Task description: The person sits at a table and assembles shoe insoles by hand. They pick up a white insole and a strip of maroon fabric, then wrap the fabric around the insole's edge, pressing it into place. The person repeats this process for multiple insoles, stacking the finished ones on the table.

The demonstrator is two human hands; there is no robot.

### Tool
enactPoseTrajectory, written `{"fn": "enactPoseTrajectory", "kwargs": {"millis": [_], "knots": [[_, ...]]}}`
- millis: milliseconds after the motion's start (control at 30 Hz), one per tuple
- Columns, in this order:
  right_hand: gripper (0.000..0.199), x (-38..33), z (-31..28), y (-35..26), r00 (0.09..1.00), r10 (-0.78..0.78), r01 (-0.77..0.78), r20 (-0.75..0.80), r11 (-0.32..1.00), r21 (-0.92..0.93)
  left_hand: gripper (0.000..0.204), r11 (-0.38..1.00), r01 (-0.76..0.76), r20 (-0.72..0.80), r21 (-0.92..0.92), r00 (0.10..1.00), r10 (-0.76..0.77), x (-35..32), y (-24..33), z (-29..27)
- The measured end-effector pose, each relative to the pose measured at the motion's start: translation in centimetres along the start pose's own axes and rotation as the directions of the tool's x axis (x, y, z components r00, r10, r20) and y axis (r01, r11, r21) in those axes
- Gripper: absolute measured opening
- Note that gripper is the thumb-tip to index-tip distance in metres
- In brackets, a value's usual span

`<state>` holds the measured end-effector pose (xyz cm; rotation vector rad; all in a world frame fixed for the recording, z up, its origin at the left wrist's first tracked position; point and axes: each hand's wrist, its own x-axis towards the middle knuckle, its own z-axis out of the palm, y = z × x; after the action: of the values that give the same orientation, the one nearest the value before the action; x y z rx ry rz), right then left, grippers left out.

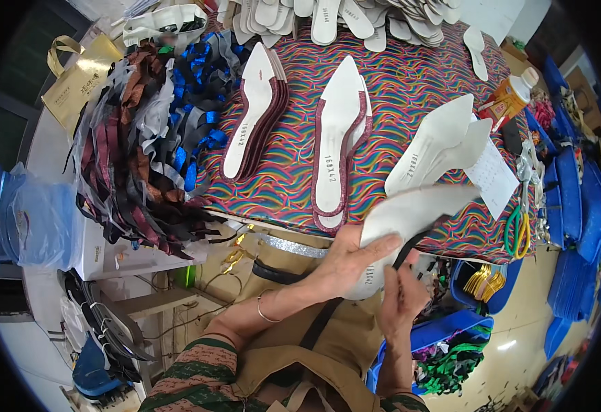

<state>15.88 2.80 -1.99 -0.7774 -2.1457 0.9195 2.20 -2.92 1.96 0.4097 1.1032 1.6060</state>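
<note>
My left hand point(353, 259) grips a white shoe insole point(417, 209) by its heel end, just past the table's front edge, its pointed toe toward the right. Between the fingers of my right hand point(403, 296) is a thin black strip point(406, 251) that runs along the insole's near edge. Beyond my hands, two plain white insoles point(432, 134) overlap on the table. Farther left lies a small pile of insoles with maroon edging point(337, 127). A taller, fanned stack of maroon-edged insoles point(254, 110) sits left of that.
A colourful wavy-patterned cloth point(290, 189) covers the table. Dark, brown and blue strips point(146, 137) heap at its left. Many pale insoles point(324, 20) pile at the back. Scissors point(520, 223), a paper sheet point(494, 177) and a bottle point(510, 99) are at right; blue bins point(445, 331) stand below.
</note>
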Motion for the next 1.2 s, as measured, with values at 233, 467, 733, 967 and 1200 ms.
{"fn": "enactPoseTrajectory", "kwargs": {"millis": [233, 467, 733, 967, 1200], "knots": [[0.009, -1.8, -0.1, 0.4, 0.979, -0.204, 0.204, 0.012, 0.979, -0.008, 0.03, 0.993, -0.095, 0.103, 0.07, 0.991, 0.088, 0.1, 0.5, -1.2], [0.017, 2.9, -1.4, -1.2, 0.859, 0.476, -0.457, 0.187, 0.553, 0.697, 0.027, 0.96, 0.148, 0.167, -0.238, 0.98, -0.11, 0.0, -0.1, -1.1], [0.007, 4.1, -0.8, -1.1, 0.86, 0.404, -0.479, 0.312, 0.431, 0.764, 0.021, 0.996, 0.025, 0.162, 0.091, 0.986, -0.04, 0.2, -0.8, -1.6], [0.012, 3.6, -1.3, 0.8, 0.957, 0.242, -0.28, 0.16, 0.627, 0.726, 0.021, 0.992, 0.044, 0.175, 0.114, 0.982, -0.063, 0.1, -0.6, -1.2], [0.016, 4.0, -1.2, 1.8, 0.942, 0.196, -0.32, 0.271, 0.767, 0.556, 0.021, 0.976, 0.125, 0.151, 0.18, 0.977, -0.153, -0.2, 0.0, -1.7]]}}
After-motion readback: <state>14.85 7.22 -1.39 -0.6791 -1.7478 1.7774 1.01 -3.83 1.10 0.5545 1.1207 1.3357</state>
